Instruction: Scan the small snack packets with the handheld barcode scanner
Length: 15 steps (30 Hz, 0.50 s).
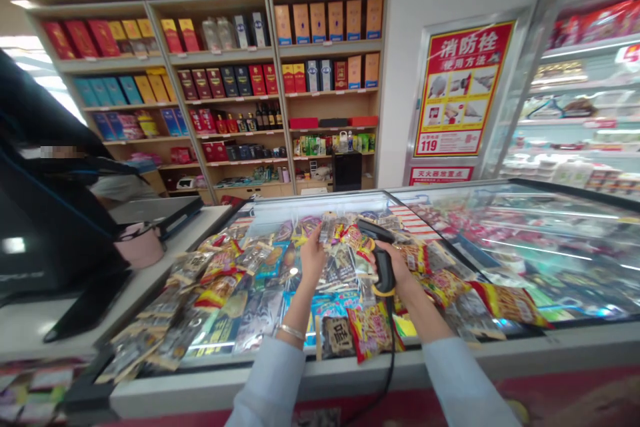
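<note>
The left hand (313,259) is open, its fingers together and pointing forward, resting on the heap of snack packets (340,267) with no clear grip on any one of them. A thin metal bracelet (291,331) circles its wrist, and a pale blue sleeve (270,380) covers the forearm. Just to its right, the right hand (397,268) is closed around the handle of a black handheld barcode scanner (384,273) with a yellow band near its base. The scanner's head tilts up and toward the left hand, above the packets, and its black cord (391,367) drops from the base past the freezer's front edge. A red and yellow packet (373,330) lies just below the right hand. The packets spread on both sides of the hands, filling the near end of a glass-topped chest freezer (300,380). Beyond the right hand, the freezer's glass lid (540,240) reflects the ceiling lights. Left of the left hand, a white counter (50,327) holds a pink bag (140,245). Far ahead of the hands, wooden shelves (223,57) carry boxed goods and bottles, and up to the right hang a red fire-hydrant instruction poster (460,90) and a chilled display case (580,100).
</note>
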{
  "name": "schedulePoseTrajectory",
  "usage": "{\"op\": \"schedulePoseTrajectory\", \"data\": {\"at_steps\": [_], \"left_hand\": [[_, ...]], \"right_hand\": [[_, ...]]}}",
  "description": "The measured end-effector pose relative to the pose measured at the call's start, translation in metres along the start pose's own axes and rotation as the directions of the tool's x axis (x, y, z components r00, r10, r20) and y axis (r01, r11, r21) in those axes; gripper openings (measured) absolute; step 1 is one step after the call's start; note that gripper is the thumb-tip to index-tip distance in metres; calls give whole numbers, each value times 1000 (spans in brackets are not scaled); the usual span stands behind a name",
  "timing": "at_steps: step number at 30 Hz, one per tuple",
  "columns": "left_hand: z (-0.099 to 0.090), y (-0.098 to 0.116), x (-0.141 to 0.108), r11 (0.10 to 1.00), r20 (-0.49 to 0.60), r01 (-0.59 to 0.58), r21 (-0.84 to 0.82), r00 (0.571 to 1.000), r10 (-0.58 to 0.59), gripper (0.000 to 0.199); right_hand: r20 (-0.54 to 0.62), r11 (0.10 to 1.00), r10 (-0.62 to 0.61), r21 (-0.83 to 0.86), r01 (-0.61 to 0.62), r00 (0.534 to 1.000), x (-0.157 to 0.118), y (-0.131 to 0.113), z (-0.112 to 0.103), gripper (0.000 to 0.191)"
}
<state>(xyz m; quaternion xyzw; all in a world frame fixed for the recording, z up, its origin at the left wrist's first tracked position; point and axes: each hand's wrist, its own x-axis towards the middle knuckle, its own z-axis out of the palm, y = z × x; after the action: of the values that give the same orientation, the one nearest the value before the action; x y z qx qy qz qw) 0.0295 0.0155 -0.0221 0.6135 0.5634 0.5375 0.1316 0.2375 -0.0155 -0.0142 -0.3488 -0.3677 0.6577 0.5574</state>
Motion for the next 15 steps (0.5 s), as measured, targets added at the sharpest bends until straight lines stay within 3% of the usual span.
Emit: {"op": "schedulePoseTrajectory", "data": {"at_steps": [3, 7, 15], "left_hand": [[-22, 4, 1, 999, -50, -29, -30, 998, 27, 61], [-62, -2, 1, 997, -96, -1, -75, 995, -6, 62], [-177, -49, -21, 991, -216, 102, -85, 969, -118, 68]], "right_hand": [[3, 1000, -13, -22, 13, 1000, -10, -9, 7, 24], [60, 999, 12, -31, -11, 998, -23, -14, 34, 23], [167, 997, 72, -16, -70, 983, -26, 15, 113, 26]]}}
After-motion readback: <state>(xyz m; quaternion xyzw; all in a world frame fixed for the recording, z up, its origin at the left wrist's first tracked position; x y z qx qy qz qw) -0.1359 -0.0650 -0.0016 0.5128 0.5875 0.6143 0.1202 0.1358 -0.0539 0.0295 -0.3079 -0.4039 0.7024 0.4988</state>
